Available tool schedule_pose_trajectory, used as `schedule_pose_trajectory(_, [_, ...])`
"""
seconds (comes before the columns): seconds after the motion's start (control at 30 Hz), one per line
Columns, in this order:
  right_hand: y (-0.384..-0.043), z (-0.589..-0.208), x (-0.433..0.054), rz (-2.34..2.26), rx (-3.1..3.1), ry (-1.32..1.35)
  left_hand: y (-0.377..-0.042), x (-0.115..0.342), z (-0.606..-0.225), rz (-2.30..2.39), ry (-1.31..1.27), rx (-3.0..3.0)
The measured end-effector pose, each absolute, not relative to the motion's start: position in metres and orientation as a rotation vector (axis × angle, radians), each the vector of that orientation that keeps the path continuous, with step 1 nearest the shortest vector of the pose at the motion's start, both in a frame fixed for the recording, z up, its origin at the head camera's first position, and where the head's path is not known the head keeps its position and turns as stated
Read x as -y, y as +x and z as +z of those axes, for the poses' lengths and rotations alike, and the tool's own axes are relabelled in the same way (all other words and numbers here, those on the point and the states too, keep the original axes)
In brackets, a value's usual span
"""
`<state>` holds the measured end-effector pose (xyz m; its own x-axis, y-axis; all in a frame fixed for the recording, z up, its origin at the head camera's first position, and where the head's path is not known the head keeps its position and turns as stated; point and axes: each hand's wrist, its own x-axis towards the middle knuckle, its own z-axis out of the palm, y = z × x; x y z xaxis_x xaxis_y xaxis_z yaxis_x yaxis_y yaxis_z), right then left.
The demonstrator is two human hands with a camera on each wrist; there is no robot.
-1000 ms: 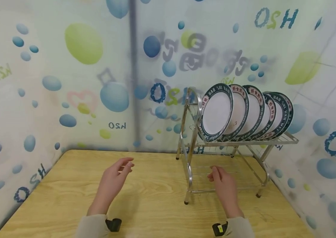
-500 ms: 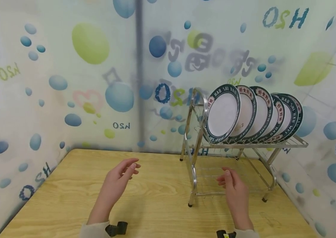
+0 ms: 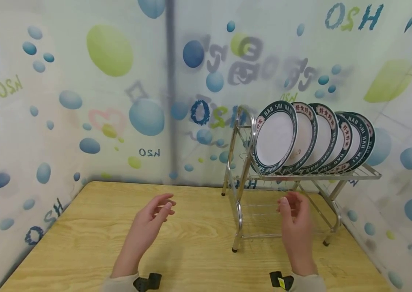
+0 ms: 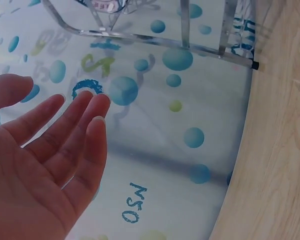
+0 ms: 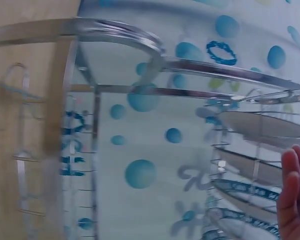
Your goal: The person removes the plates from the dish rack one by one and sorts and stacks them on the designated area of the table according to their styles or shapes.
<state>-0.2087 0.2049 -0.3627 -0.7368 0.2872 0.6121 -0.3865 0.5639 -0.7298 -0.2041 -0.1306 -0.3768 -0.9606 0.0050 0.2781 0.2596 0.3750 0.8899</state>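
Several white plates [image 3: 276, 138] with dark green lettered rims stand on edge, leaning in a row, on the upper shelf of a metal dish rack [image 3: 240, 194]. My right hand [image 3: 296, 227] hovers in front of the rack, below the plates, its fingers loosely bent with nothing in them. In the right wrist view, the fingertips [image 5: 290, 165] overlap the plates [image 5: 260, 125]. To the left of the rack, my left hand [image 3: 147, 231] hangs over the table, relaxed and holding nothing. Its palm and spread fingers [image 4: 75, 120] show in the left wrist view.
The wooden table [image 3: 198, 259] reaches back to a patterned curtain wall [image 3: 118, 101] with blue and green spots. The rack's lower shelf [image 3: 260, 211] is wire, and its feet rest on the table. Dark bands with camera mounts [image 3: 147, 282] sit at the wrists.
My right hand has risen and moved right, toward the plates. The left hand has shifted slightly to the right. The head view has turned a little, moving the rack rightward in it.
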Motion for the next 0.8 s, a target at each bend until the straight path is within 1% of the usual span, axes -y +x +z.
schedule_pose_trajectory(0.17, [-0.209,-0.336,-0.206,1.007,2.037,0.104,-0.205,0.127,-0.377,-1.630,-0.234,2.430])
schedule_pose_trajectory(0.4, [-0.211,-0.301,-0.209,0.771,1.938,0.206,-0.203,0.124,-0.378,-1.671,-0.225,2.425])
schedule_pose_trajectory(0.8, [-0.215,-0.254,-0.203,0.534,2.083,0.246,-0.204,0.114,-0.383,-1.717,-0.263,2.432])
